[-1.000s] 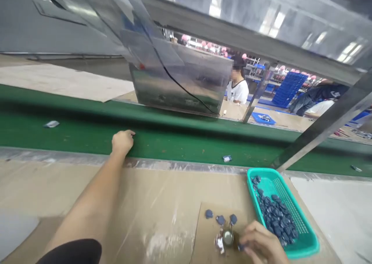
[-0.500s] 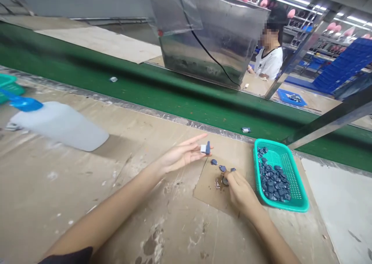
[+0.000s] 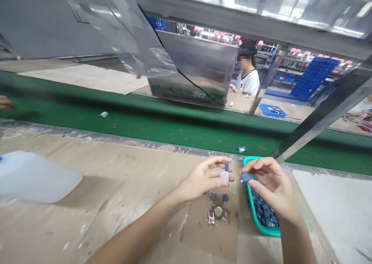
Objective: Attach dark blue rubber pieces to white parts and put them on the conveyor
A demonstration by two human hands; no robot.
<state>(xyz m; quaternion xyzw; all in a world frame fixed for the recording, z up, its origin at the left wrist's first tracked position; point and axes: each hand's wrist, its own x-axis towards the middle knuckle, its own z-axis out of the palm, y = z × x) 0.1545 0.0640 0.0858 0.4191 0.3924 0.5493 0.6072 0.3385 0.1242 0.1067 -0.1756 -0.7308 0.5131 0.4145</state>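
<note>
My left hand (image 3: 205, 178) pinches a small white part with a blue stem (image 3: 225, 174), held upright above the bench. Close to its right, my right hand (image 3: 270, 182) pinches a small dark blue piece (image 3: 245, 177), almost touching the white part. Below the hands, two loose blue pieces (image 3: 219, 197) and a small round cap in a dark smear (image 3: 217, 212) lie on a cardboard sheet (image 3: 209, 233). A teal basket (image 3: 263, 217) holding several blue pieces sits under my right hand, partly hidden by it.
A green conveyor belt (image 3: 174, 128) runs across beyond the bench, carrying small parts (image 3: 241, 149) (image 3: 103, 114). A white plastic bottle (image 3: 31, 177) lies at left. A metal box (image 3: 192, 72) and a slanted steel post (image 3: 316, 119) stand behind. A person (image 3: 247, 76) works across the line.
Both hands have risen from the cardboard and come together. My right hand left the round cap and now holds a blue piece beside the white part in my left hand.
</note>
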